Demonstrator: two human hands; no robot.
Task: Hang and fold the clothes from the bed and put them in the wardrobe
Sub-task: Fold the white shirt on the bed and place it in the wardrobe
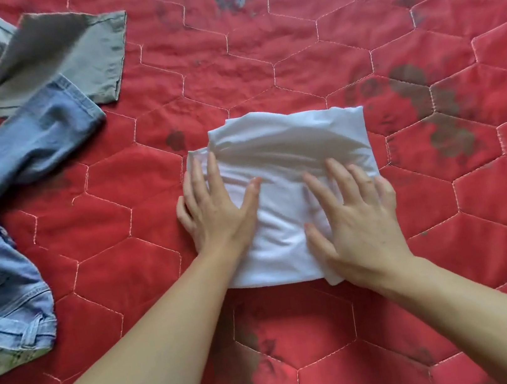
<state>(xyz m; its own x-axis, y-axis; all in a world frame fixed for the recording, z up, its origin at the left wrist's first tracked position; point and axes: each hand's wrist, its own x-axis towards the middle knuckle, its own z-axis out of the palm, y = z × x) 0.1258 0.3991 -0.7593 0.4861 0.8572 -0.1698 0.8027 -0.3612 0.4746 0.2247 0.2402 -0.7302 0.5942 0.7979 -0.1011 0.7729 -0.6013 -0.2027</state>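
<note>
A white garment (pixel 285 151) lies folded into a small rectangle in the middle of the red quilted bed cover (pixel 323 50). My left hand (pixel 215 210) rests flat on its left edge, fingers straight and spread. On the garment's right side my right hand (pixel 355 222) presses down, its fingers also spread and straight. Neither hand grips the cloth. The top fold of the garment is slightly rumpled.
Blue jeans (pixel 7 182) lie crumpled along the left side of the bed. Grey-green trousers (pixel 37 56) lie at the top left, partly over the jeans. Dark faded patches mark the cover.
</note>
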